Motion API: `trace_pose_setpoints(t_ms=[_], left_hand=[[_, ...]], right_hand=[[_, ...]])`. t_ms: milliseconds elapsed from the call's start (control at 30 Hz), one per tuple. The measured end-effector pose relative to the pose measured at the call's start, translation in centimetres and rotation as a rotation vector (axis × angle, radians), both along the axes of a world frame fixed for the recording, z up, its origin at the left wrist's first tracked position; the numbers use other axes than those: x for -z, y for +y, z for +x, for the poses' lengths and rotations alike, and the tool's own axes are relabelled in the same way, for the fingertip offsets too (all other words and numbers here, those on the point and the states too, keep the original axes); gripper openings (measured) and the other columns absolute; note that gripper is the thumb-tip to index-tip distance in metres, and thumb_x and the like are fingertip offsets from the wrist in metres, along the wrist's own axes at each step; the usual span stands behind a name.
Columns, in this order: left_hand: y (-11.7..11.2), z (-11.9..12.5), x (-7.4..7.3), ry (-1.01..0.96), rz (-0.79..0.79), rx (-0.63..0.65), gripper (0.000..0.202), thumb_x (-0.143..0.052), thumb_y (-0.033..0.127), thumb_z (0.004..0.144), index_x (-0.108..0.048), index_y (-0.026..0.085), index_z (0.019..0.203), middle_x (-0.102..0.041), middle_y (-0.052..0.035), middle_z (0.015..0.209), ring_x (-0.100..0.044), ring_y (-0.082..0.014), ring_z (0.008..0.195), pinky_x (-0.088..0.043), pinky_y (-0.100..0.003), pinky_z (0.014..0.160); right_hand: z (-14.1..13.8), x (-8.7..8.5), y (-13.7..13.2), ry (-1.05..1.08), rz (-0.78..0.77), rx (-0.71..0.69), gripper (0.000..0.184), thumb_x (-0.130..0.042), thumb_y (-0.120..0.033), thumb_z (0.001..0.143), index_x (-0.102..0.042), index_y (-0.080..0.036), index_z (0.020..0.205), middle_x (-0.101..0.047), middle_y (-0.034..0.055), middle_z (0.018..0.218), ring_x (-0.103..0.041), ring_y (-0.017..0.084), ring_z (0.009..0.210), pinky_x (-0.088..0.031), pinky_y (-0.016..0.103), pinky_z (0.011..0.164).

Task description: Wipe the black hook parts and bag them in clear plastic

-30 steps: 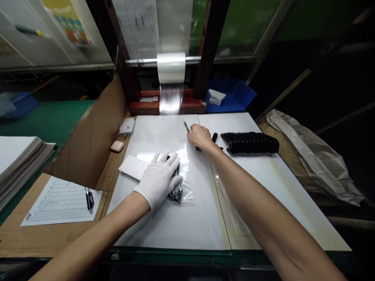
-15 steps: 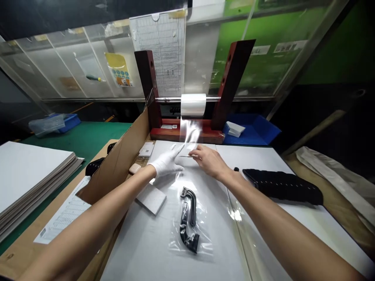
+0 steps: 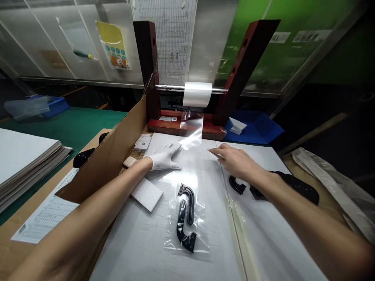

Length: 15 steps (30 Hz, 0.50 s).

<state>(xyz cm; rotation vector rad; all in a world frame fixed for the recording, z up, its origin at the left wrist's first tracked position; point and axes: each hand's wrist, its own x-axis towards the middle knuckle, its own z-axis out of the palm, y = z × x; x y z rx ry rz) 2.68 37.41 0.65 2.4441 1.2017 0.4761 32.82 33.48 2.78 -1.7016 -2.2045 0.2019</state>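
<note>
The clear film strip (image 3: 191, 130) runs lengthwise from the roll (image 3: 197, 94) toward me, between my hands. My gloved left hand (image 3: 164, 157), nearer, lies spread, gripping nothing, front-left of the roll; front-right of it, my right hand (image 3: 234, 159) clenches a slim cutter (image 3: 215, 153).

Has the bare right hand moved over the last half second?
Yes, rightward. Against the red stand, the right hand had its fingertips below the film roll; they now sit below the right post.
</note>
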Motion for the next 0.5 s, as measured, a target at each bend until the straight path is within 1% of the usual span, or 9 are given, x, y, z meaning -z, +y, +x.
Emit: trace_pose_setpoints(t_ms=[33,67,167,233,267,333,433,500], left_hand=[[-0.1,0.2,-0.2,-0.005,-0.004,0.001,0.040,-0.064,0.036,0.096,-0.058,0.017,0.131,-0.060,-0.0114,0.133,-0.063,-0.0269,0.114,-0.055,-0.049,0.095],[-0.2,0.3,-0.4,-0.007,-0.008,0.001,0.040,-0.063,0.036,0.096,-0.058,0.017,0.131,-0.060,-0.0114,0.133,-0.063,-0.0267,0.113,-0.055,-0.049,0.095],[-0.4,0.7,-0.9,-0.007,-0.026,-0.007,0.038,-0.063,0.035,0.096,-0.059,0.017,0.129,-0.060,-0.0112,0.132,-0.063,-0.0263,0.112,-0.055,-0.048,0.094],[-0.8,0.8,-1.3,-0.011,-0.046,-0.013,0.037,-0.063,0.035,0.096,-0.059,0.017,0.129,-0.061,-0.0111,0.131,-0.064,-0.0258,0.111,-0.055,-0.048,0.093],[-1.1,0.8,-1.5,-0.015,-0.058,-0.013,0.037,-0.063,0.035,0.096,-0.059,0.017,0.128,-0.061,-0.0110,0.130,-0.064,-0.0256,0.111,-0.056,-0.048,0.093],[-2.2,0.6,-2.2,-0.029,-0.091,0.001,0.037,-0.063,0.037,0.096,-0.061,0.016,0.126,-0.063,-0.0100,0.128,-0.065,-0.0260,0.109,-0.056,-0.047,0.092],[-5.1,0.1,-3.2,-0.061,-0.150,0.056,0.037,-0.063,0.040,0.096,-0.064,0.014,0.122,-0.068,-0.0091,0.121,-0.069,-0.0250,0.104,-0.058,-0.045,0.090],[-7.5,-0.2,-3.4,-0.082,-0.177,0.089,0.034,-0.057,0.040,0.100,-0.066,0.015,0.122,-0.073,-0.0087,0.117,-0.071,-0.0224,0.101,-0.058,-0.042,0.090]], right_hand=[[-1.0,0.6,0.0,0.003,-0.018,0.007,0.020,-0.062,-0.024,0.093,-0.071,-0.022,0.112,-0.069,0.0054,0.109,-0.064,0.019,0.086,-0.052,0.038,0.082],[-2.2,1.3,0.0,0.008,-0.034,0.018,0.020,-0.062,-0.027,0.095,-0.070,-0.021,0.112,-0.067,0.0067,0.116,-0.064,0.020,0.094,-0.052,0.040,0.086],[-5.5,3.1,-0.2,0.073,-0.005,0.060,0.022,-0.068,-0.036,0.092,-0.068,-0.016,0.100,-0.063,0.0098,0.125,-0.057,0.027,0.119,-0.046,0.049,0.101],[-6.8,3.5,-0.9,0.144,0.046,0.060,0.019,-0.069,-0.034,0.091,-0.066,-0.015,0.093,-0.062,0.0094,0.126,-0.050,0.029,0.128,-0.040,0.054,0.108],[-7.2,3.5,-1.6,0.190,0.072,0.052,0.017,-0.066,-0.032,0.093,-0.065,-0.015,0.091,-0.063,0.0091,0.124,-0.050,0.029,0.129,-0.039,0.055,0.109],[-7.5,3.1,-3.5,0.298,0.115,0.031,0.016,-0.057,-0.031,0.098,-0.062,-0.017,0.093,-0.066,0.0094,0.120,-0.056,0.027,0.122,-0.044,0.051,0.105],[-7.7,2.4,-7.5,0.457,0.155,0.003,0.019,-0.039,-0.034,0.105,-0.053,-0.022,0.108,-0.068,0.0098,0.119,-0.065,0.022,0.109,-0.053,0.040,0.094],[-7.9,2.3,-10.3,0.525,0.169,-0.018,0.020,-0.035,-0.032,0.107,-0.046,-0.023,0.120,-0.067,0.0097,0.120,-0.066,0.020,0.111,-0.055,0.038,0.095]])
